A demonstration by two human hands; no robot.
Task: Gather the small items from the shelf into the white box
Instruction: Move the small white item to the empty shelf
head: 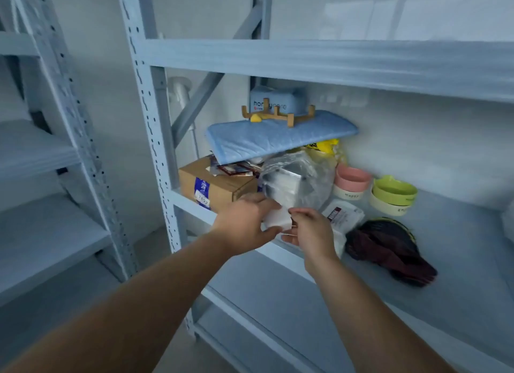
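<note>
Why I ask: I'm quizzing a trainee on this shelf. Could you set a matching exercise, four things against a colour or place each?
Things
1. cardboard box
2. padded mat
3. wooden rack
4. crumpled cloth

Colour or place
A. light blue
B. stands on the mat
C. leftmost on the shelf
D. dark maroon, near the front edge

Pairs: 1-C, 2-A, 3-B, 4-D

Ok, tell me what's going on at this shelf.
A person's left hand and right hand both hold a small white box at the front edge of the shelf, just before a clear plastic bag. A cardboard box, pink bowl, green bowl and dark cloth sit around it.
</note>
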